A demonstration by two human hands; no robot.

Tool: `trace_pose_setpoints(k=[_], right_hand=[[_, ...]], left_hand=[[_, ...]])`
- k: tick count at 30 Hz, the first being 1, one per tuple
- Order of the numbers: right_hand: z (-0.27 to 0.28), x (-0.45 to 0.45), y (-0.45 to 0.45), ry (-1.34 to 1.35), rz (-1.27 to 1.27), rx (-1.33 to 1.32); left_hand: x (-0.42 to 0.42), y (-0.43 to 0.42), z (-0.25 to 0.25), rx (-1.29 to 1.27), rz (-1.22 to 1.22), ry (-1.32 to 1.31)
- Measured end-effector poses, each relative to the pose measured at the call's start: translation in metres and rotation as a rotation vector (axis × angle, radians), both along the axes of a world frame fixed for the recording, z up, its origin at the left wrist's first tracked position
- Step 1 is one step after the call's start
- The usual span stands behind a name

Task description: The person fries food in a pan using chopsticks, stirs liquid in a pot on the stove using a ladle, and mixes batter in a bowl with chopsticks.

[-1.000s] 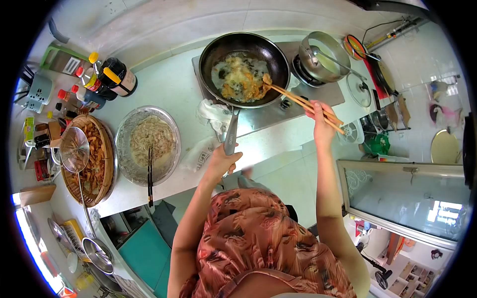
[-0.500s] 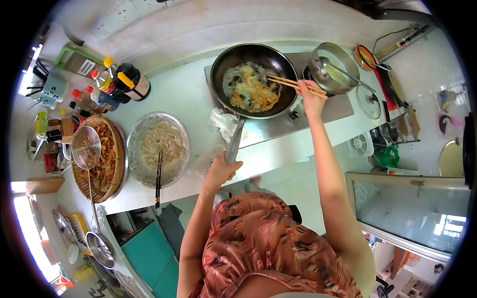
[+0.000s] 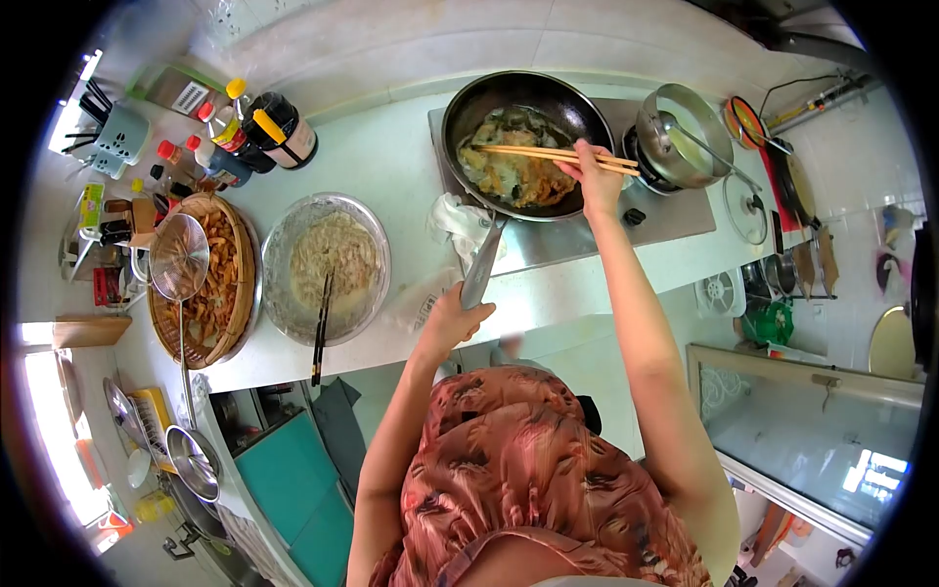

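Closest to the person, the left hand (image 3: 454,321) is wrapped round the wok's grey handle (image 3: 483,264), thumb sticking out. Over on the left of the white desk (image 3: 411,147), dark chopsticks (image 3: 323,328) lean in a metal bowl (image 3: 279,279) of pale batter, and beside it a strainer (image 3: 181,259) lies across a basket (image 3: 246,274) of browned pieces. Further in, the right hand (image 3: 594,184) is closed on wooden chopsticks (image 3: 553,155), their tips down in the wok (image 3: 528,90), amid golden frying food (image 3: 523,176). The wok sits on the stove (image 3: 675,223), just left of a steel pot (image 3: 677,161)
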State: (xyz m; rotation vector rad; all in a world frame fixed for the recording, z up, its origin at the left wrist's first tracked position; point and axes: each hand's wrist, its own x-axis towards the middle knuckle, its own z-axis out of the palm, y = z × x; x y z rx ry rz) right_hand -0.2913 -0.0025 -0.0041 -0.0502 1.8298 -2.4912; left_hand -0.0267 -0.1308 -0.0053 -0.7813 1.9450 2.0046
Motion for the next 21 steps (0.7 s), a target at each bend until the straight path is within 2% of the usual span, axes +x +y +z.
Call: trace_pose_setpoints(k=[6,10,15,18,19,21], right_hand=[[0.030,0.018,0.032,0.029,-0.011,0.097],[0.033,0.034,0.042,0.092,0.229,0.307],[0.016,0.052,0.017,0.264,0.228,0.356],[0.009,0.052,0.013,0.174,0.125,0.247],[0.010,0.053,0.012,0.123,0.058,0.120],[0.009,0.053,0.021,0.025,-0.026,0.029]], left_hand=[[0.000,0.000,-0.008,0.065,0.007,0.018],[0.000,0.000,-0.007,0.096,0.020,0.023],[0.000,0.001,0.002,0.134,0.036,0.028],[0.000,0.000,0.004,0.102,0.022,0.017],[0.000,0.000,0.004,0.094,0.018,0.014],[0.000,0.000,0.003,0.091,0.013,0.015]])
